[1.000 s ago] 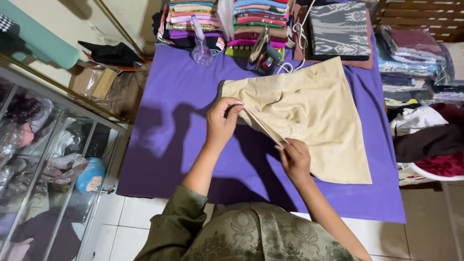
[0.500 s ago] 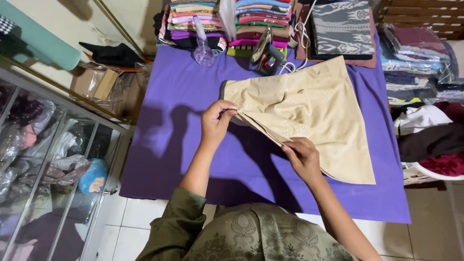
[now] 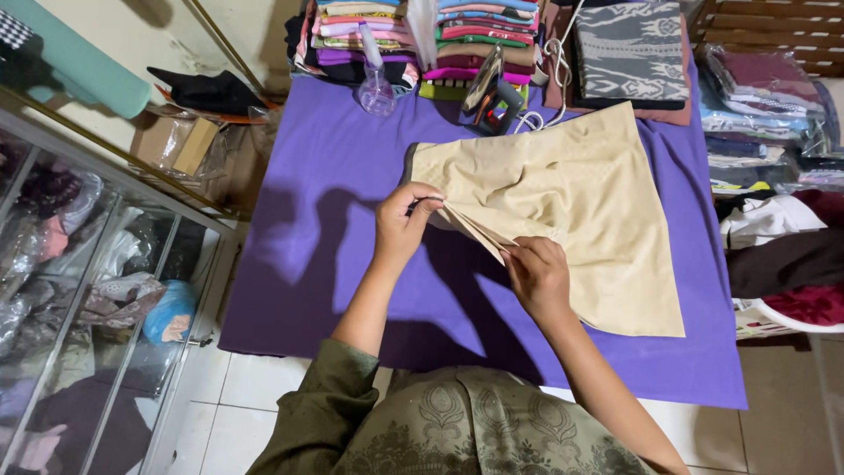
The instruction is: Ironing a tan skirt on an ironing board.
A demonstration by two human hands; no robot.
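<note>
I keep the beige cloth [image 3: 563, 202] as my landmark; it lies on the purple tabletop [image 3: 325, 220], towards its far right part. Compared with a moment ago, the near-left edge of the cloth is now lifted a little higher and pulled more tight, so it makes a straight, thin fold line between my two hands. The left hand [image 3: 403, 224] is at the left end of this edge, fingers pinched closed on the layers. The right hand [image 3: 538, 277] has moved slightly nearer to me along the same edge and is also closed on it, at the near side of the cloth. The rest of the cloth stays flat and has hardly shifted. I judge from this that the edge is being lined up and stretched, so the folding is in the middle, not finished. Behind the cloth stands an iron [image 3: 492, 92] with its cord, left of it a clear spray bottle [image 3: 376, 84], and behind these a stack of folded fabrics [image 3: 422, 35].
</note>
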